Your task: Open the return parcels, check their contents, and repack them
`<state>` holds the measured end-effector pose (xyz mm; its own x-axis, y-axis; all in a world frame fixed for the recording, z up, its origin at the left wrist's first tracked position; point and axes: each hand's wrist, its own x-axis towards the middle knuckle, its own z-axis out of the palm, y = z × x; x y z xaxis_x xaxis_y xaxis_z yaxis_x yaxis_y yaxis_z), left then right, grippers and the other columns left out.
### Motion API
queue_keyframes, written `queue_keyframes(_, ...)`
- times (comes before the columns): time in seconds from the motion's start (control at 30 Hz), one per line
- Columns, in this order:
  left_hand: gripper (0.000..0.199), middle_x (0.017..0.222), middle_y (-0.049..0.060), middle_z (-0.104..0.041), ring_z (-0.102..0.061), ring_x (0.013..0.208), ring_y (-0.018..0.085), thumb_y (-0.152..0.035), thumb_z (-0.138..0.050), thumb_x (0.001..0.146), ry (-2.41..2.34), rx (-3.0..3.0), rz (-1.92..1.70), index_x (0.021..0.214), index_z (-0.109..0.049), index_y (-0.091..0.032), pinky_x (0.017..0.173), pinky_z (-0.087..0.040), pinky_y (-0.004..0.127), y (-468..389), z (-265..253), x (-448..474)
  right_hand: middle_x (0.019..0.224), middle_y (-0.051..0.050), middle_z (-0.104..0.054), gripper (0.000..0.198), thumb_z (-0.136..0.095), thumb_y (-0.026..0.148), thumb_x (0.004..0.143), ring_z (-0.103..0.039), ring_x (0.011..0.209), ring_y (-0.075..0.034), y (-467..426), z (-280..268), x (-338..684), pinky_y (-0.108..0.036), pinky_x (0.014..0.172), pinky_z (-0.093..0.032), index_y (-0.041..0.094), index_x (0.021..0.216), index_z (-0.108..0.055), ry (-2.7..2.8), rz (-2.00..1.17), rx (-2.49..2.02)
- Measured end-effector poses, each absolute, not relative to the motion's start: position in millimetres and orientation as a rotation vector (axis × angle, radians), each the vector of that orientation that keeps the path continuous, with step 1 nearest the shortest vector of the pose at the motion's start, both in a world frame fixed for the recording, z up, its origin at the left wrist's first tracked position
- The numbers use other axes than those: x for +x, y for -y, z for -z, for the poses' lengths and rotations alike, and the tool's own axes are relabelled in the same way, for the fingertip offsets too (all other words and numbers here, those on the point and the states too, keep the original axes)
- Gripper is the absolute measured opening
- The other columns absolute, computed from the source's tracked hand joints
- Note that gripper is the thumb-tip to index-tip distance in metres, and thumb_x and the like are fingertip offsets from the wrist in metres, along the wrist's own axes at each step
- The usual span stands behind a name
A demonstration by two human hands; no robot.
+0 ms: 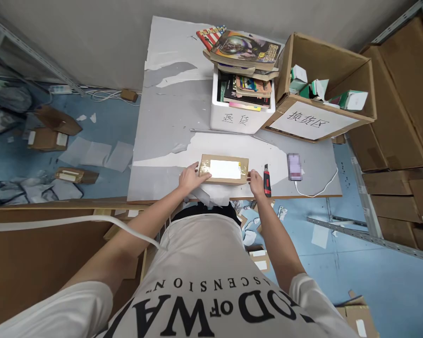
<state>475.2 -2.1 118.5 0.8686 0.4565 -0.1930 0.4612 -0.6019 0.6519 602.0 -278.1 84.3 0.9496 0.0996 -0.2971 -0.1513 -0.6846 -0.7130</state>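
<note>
A small brown cardboard box (206, 174) lies lengthwise on the table near its front edge, with a white label (225, 169) on top and shiny tape over its left end. My left hand (189, 179) grips the left end, the thumb resting on the top near the label. At the opposite end, my right hand (255, 182) has its curled fingers against the box's side; their tips are partly hidden. Just right of that hand lies a red and black utility knife (267, 180). Crumpled grey-white paper (201, 196) hangs at the table edge below the box.
Behind the box stand a white bin (238, 120) piled with books (246, 49) and an open carton (313, 129) holding small green-and-white boxes. A phone (294, 166) with a white cable lies on the table (169, 112) at right. Stacked cartons (391, 197) flank the right side.
</note>
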Motion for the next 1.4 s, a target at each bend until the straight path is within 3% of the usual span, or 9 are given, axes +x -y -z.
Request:
queue_keyframes(0.07,0.075,0.131,0.016,-0.056,-0.054,0.118,0.033,-0.053,-0.071,0.069,-0.573,2.372,-0.189,0.131,-0.053,-0.015,0.094,-0.044,0.04,6.4,-116.7,474.5,0.106,-0.014,-0.061,0.044,-0.034,0.053,0.087,-0.057,0.096,-0.025,301.7,-76.2,610.1,-0.039,0.09,-0.041,0.017,0.101,-0.056,-0.126,-0.26,-2.425)
queue_keyframes(0.2,0.028,0.124,0.013,-0.061,-0.05,0.125,0.027,-0.028,-0.051,0.09,0.063,2.466,-0.239,0.113,-0.064,-0.019,0.105,-0.037,0.045,20.6,-108.0,477.1,0.127,-0.023,-0.048,0.063,-0.063,0.043,0.07,-0.045,0.118,-0.036,346.1,-56.4,618.0,-0.048,0.097,-0.037,0.014,0.124,-0.047,-0.295,-0.339,-2.71)
queue_keyframes(0.37,0.042,0.136,0.013,-0.054,-0.043,0.133,0.022,-0.01,-0.04,0.09,0.46,2.382,-0.082,0.128,-0.055,-0.018,0.113,-0.03,0.044,36.4,-92.4,478.6,0.127,-0.022,-0.048,0.066,-0.055,0.029,0.072,-0.047,0.118,-0.037,361.0,-45.2,622.3,-0.052,0.098,-0.037,0.015,0.134,-0.039,-0.225,-0.526,-2.725)
queue_keyframes(0.47,0.046,0.141,0.011,-0.05,-0.04,0.135,0.022,-0.011,-0.041,0.09,0.478,2.319,-0.019,0.134,-0.05,-0.019,0.115,-0.027,0.042,35.7,-86.5,478.8,0.134,-0.024,-0.045,0.068,-0.044,0.026,0.079,-0.044,0.124,-0.035,350.1,-65.2,628.7,-0.051,0.102,-0.036,0.01,0.143,-0.027,-0.026,-0.418,-2.662)
queue_keyframes(0.57,0.044,0.139,0.01,-0.051,-0.041,0.135,0.02,-0.013,-0.038,0.091,0.427,2.245,0.024,0.133,-0.051,-0.02,0.116,-0.027,0.041,32.4,-84.5,479.4,0.142,-0.018,-0.039,0.066,-0.035,0.027,0.087,-0.041,0.129,-0.03,322.3,-105.2,632.6,-0.049,0.104,-0.036,0.013,0.149,-0.017,0.361,-0.281,-2.54)
queue_keyframes(0.73,0.042,0.138,0.01,-0.052,-0.043,0.133,0.02,-0.016,-0.032,0.093,0.383,2.153,0.046,0.127,-0.057,-0.02,0.116,-0.027,0.041,32.2,-83.4,478.8,0.126,-0.009,-0.055,0.058,-0.038,0.03,0.092,-0.053,0.113,-0.026,249.4,-162.7,628.5,-0.039,0.093,-0.045,0.027,0.148,-0.026,1.258,-0.602,-2.287)
queue_keyframes(0.9,0.04,0.136,0.009,-0.054,-0.044,0.133,0.02,-0.018,-0.034,0.093,0.351,2.121,0.07,0.123,-0.06,-0.019,0.116,-0.027,0.042,34.0,-80.0,479.9,0.11,-0.006,-0.061,0.056,-0.045,0.02,0.089,-0.059,0.094,-0.022,204.9,-167.3,629.6,-0.029,0.077,-0.046,0.031,0.144,-0.038,1.692,-0.746,-2.259)
queue_keyframes(1.23,0.039,0.135,0.011,-0.055,-0.046,0.131,0.02,-0.012,-0.037,0.091,0.43,2.19,-0.035,0.124,-0.059,-0.017,0.114,-0.032,0.042,33.0,-77.2,479.2,0.107,-0.007,-0.061,0.074,-0.048,0.006,0.083,-0.061,0.076,-0.017,191.1,-187.1,632.9,-0.025,0.066,-0.041,0.033,0.148,-0.027,2.016,-0.737,-2.476)
queue_keyframes(1.4,0.044,0.135,0.012,-0.054,-0.046,0.13,0.02,-0.005,-0.041,0.09,0.597,2.483,-0.177,0.131,-0.051,-0.013,0.111,-0.038,0.042,34.2,-72.1,477.5,0.109,-0.008,-0.06,0.07,-0.045,0.012,0.088,-0.062,0.08,-0.018,184.8,-207.0,627.1,-0.025,0.066,-0.04,0.033,0.15,-0.02,2.098,-0.804,-2.56)
